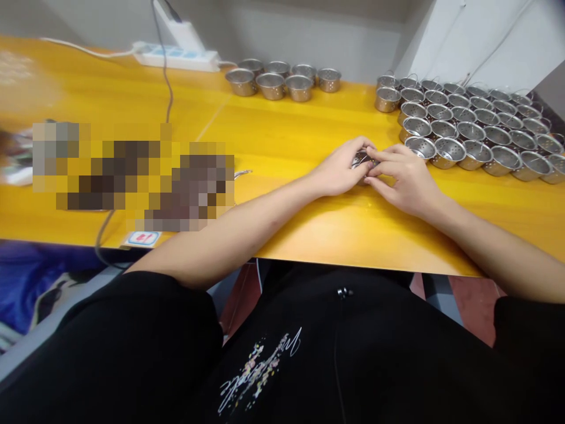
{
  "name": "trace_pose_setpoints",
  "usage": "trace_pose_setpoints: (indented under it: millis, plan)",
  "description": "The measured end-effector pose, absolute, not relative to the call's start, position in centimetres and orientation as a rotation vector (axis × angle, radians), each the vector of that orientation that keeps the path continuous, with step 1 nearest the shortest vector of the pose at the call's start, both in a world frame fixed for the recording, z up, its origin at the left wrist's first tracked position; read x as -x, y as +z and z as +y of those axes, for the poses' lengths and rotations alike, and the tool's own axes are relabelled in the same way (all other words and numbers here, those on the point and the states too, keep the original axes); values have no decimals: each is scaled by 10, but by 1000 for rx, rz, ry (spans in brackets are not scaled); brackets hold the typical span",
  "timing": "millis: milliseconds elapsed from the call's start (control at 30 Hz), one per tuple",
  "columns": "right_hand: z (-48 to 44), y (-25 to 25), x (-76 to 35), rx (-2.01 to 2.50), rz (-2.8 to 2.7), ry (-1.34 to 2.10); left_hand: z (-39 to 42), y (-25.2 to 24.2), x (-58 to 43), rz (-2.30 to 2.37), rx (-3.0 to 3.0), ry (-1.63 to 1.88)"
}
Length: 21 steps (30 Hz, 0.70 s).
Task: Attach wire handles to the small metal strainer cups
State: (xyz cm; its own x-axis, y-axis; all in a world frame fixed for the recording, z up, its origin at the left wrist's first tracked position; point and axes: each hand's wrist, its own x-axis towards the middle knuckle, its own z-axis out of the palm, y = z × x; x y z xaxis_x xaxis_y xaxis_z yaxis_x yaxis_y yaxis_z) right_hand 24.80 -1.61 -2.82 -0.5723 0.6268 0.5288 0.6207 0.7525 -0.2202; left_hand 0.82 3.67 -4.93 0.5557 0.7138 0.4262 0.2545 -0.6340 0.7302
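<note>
Both of my hands meet over the yellow table around a small perforated metal basket (pixel 362 159), which they largely cover. My left hand (pixel 339 168) grips its near left side, fingers curled round the rim. From the other side, my right hand (pixel 405 179) pinches at the rim or a thin wire handle; which of the two I cannot make out. Just beyond my right hand stand rows of similar perforated baskets (pixel 449 154), many with thin wire handles. At the back edge sits a smaller group of metal baskets (pixel 271 87), with no handles visible on them.
A white power strip (pixel 176 57) lies at the back left, with a dark cable (pixel 166 82) running forward from it. Pixelated patches hide things on the left. A curved metal piece (pixel 242 174) shows beside them. The table's front edge (pixel 353 266) runs before my body.
</note>
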Motion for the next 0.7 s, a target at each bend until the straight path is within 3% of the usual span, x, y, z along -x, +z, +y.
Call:
trace_pose_setpoints:
  millis: [700]
  plan:
    - [-15,-28,-246,1067,-2506,-52,40,-49,-10,903,-1909,1013]
